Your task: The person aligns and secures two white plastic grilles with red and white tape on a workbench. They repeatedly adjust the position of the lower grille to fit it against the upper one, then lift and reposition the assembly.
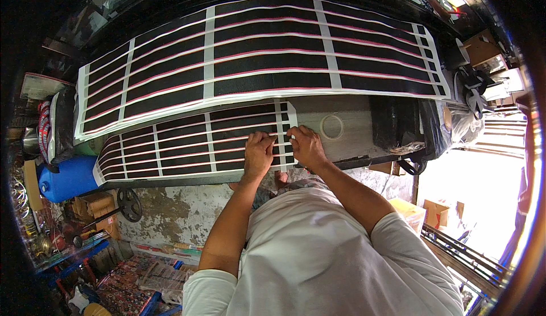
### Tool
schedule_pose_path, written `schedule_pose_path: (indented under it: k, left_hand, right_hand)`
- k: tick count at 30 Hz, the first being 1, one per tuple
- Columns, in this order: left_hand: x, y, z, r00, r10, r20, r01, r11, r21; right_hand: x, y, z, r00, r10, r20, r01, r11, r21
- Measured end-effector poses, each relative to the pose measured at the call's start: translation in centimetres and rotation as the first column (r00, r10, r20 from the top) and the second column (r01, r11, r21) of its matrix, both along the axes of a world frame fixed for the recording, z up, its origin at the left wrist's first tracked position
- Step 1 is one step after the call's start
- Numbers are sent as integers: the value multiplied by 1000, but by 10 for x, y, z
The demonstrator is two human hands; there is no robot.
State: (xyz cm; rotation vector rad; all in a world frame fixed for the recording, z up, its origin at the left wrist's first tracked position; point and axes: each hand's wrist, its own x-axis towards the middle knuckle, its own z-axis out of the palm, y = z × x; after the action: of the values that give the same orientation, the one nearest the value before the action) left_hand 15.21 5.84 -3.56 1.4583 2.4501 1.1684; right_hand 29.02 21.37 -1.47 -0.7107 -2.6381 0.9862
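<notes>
- lower sheet (185, 145): black panels, pale bands
- left hand (259, 152), right hand (307, 148): fingers bent over it; grip closure, hold: cannot tell
- pale ring (322, 128): round

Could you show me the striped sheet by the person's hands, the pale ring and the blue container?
Nearer striped sheet (195, 142): head view, middle of its visible surface.
Pale ring (322, 127): head view, left side of its rim.
Blue container (69, 178): head view, middle of its body.

We are viewing a grey table (355, 131), large striped sheet (267, 60) covering its far side, smaller striped sheet (183, 145) lying nearer, pale ring (322, 127) resting alongside
</notes>
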Motion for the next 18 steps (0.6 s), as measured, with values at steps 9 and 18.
schedule_pose_path:
  k: [9,18]
  left_hand:
    - [0,-1,0,1000,-11,2,11,1000,-27]
    - [3,-4,8,994,11,108,-11,1000,-7]
  right_hand:
    - [1,0,6,999,23,25,-24,999,23]
    - [5,1,-11,1000,12,1,-12,1000,-7]
